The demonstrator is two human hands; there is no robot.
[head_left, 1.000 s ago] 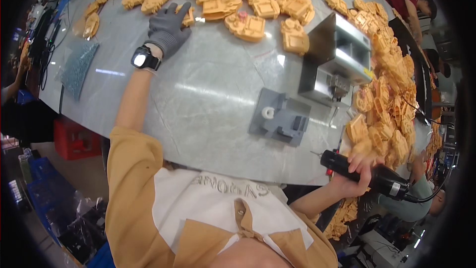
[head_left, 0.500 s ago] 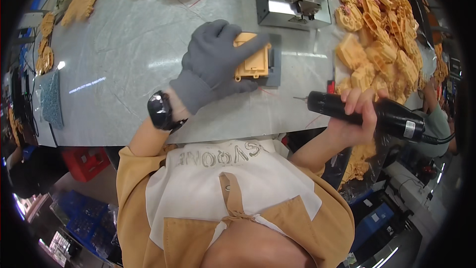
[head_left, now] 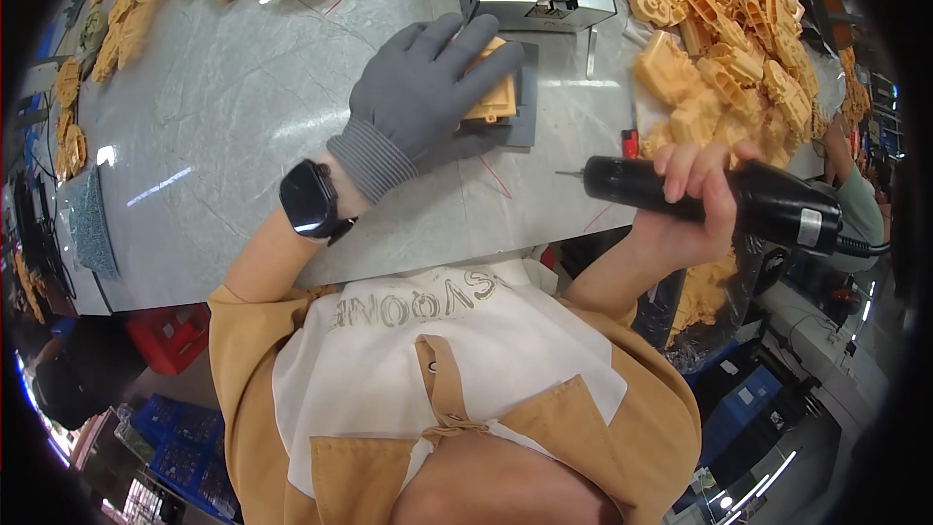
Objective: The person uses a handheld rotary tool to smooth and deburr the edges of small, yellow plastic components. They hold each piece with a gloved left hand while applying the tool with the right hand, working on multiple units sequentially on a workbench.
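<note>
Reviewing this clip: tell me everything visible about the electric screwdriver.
The electric screwdriver is black, roughly cylindrical and apparently plastic, with a thicker rear section. A thin metallic bit projects from its front end; near the rear are a pale label and a black cord. It lies roughly sideways, bit toward the person's left, at the table's near right side. The bare right hand wraps its middle, hiding part of it. The bit touches nothing visible; whether it is running cannot be told.

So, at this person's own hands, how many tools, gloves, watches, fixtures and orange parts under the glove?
Black corded tool: 1
Grey glove: 1
Black wristwatch: 1
Grey fixture: 1
Orange part under the glove: 1
Total: 5
</note>
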